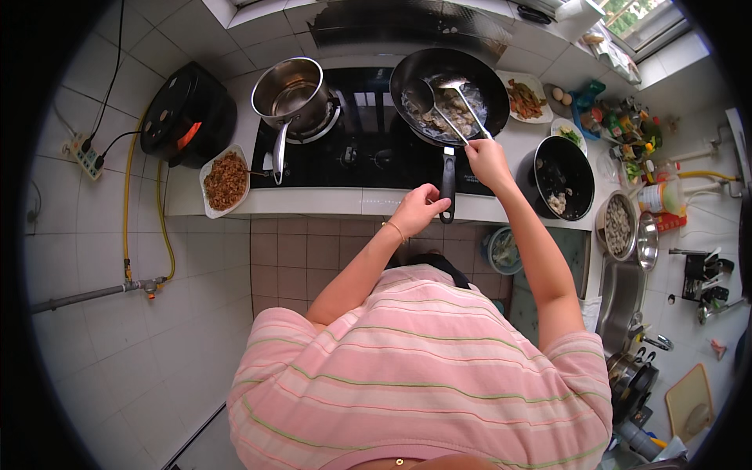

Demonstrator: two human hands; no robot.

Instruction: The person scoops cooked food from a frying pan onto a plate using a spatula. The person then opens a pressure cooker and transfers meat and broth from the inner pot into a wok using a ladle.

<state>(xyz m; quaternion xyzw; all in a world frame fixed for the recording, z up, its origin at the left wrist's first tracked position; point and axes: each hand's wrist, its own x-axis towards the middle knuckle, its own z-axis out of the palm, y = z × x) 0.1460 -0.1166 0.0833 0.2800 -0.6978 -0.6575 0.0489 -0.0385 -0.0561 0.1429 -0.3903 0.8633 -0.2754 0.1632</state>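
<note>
A black wok (pixel 495 111) stands on the right side of the black glass gas hob (pixel 364 135), with pieces of food (pixel 449 114) in bubbling liquid. My right hand (pixel 486 161) grips the handles of two utensils, a dark-bowled ladle (pixel 419 96) and a metal spatula (pixel 453 86), both reaching into the wok. My left hand (pixel 420 208) is at the wok's black handle (pixel 448 182), its thumb and fingers around the left side; how firmly it holds is unclear. A steel saucepan (pixel 289 91) sits on the left burner, its handle pointing towards me.
A dish of minced food (pixel 226 181) and a black air fryer (pixel 188 117) are at left. At right stand a black pot (pixel 564 178), a plate of cooked food (pixel 524 97), two eggs (pixel 562 96), bottles, a steel bowl of pale pieces (pixel 618 226) and a sink (pixel 620 305).
</note>
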